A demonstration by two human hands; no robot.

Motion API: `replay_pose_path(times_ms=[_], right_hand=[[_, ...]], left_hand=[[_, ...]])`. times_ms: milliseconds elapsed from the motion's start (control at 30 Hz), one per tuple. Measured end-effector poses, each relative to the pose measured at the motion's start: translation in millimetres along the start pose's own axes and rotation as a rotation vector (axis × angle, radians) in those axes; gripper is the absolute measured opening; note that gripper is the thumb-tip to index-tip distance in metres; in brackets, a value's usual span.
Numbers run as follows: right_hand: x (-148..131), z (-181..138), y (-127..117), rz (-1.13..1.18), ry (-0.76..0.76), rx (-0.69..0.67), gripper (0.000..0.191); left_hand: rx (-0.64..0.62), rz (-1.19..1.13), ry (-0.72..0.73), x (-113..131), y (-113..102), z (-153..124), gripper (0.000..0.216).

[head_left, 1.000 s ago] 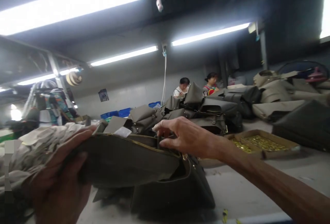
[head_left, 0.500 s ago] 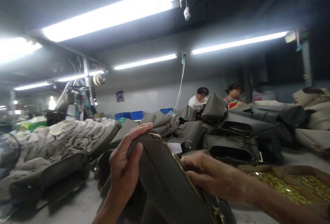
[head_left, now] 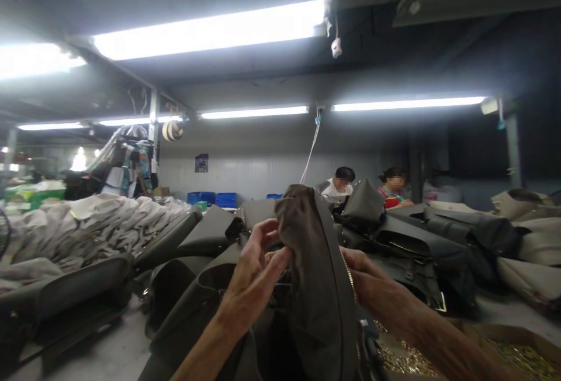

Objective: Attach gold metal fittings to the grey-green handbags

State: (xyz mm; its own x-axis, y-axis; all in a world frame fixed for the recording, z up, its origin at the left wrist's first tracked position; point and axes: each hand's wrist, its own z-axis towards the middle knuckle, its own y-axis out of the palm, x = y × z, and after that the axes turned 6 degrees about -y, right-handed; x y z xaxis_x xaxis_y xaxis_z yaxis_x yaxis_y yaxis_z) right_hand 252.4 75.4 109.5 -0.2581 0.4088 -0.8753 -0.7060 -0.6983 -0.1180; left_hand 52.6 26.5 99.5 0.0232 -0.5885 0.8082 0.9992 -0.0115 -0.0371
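I hold a dark olive leather bag [head_left: 318, 287] upright in front of me, its gold zipper [head_left: 349, 276] running down the right edge. My left hand [head_left: 256, 267] grips the bag's left side, fingers curled on the leather near its top. My right hand [head_left: 366, 284] is behind the right edge by the zipper, fingers largely hidden by the bag.
Heaps of dark and beige bags [head_left: 412, 235] cover the worktable ahead and right. Pale fabric pieces [head_left: 87, 229] are piled at left. A cardboard tray of small brass parts [head_left: 512, 352] sits at lower right. Two people [head_left: 342, 182] work at the far end.
The bag has swung from tilted to standing upright. My left hand slid from its top corner to its left side; my right hand went behind the zipper edge. The view shifted left.
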Motion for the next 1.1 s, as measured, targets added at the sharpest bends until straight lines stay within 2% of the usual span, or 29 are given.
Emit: replay_pose_path(times_ms=[133,233,400,500,567,667,800,933,1033,1100], right_hand=[[1.1,-0.2,5.6,0.051,0.049,0.021,0.031],[4.7,0.5,3.5,0.044,0.091,0.082,0.036],[17.7,10.0,-19.5,-0.285,-0.005,0.474,0.043],[23.9,16.8,-29.5,-0.347,-0.014,0.536,0.04],[24.9,18.8,-30.4,-0.301,0.025,0.5,0.039],[20.6,16.4,-24.5,-0.187,0.065,0.428,0.039],[13.0,2.8,-9.2,0.037,0.062,0.235,0.036],[21.2,-15.4,8.4,0.09,0.078,0.024,0.036],[36.8,-21.0,18.1,0.01,0.134,-0.112,0.032],[47.1,-20.7,18.5,-0.285,0.155,-0.174,0.026]], left_hand=[[-0.114,-0.029,0.003,6.6,-1.7,3.5,0.03],[-0.119,-0.106,-0.05,0.1,-6.1,0.5,0.03],[0.115,0.005,-0.084,-30.7,-9.5,-10.1,0.028],[0.191,-0.033,-0.206,-47.3,-11.4,-17.1,0.03],[0.19,-0.027,-0.259,-52.4,-15.3,-23.1,0.032],[0.137,0.148,-0.187,-54.0,-22.8,-33.6,0.03],[0.048,0.403,-0.134,-62.4,-28.2,-47.9,0.028],[0.036,0.789,-0.026,-82.3,-32.8,-58.3,0.024],[-0.037,0.967,0.018,-90.6,-37.9,-63.6,0.02],[-0.096,1.033,0.041,-90.6,-39.7,-66.3,0.019]])
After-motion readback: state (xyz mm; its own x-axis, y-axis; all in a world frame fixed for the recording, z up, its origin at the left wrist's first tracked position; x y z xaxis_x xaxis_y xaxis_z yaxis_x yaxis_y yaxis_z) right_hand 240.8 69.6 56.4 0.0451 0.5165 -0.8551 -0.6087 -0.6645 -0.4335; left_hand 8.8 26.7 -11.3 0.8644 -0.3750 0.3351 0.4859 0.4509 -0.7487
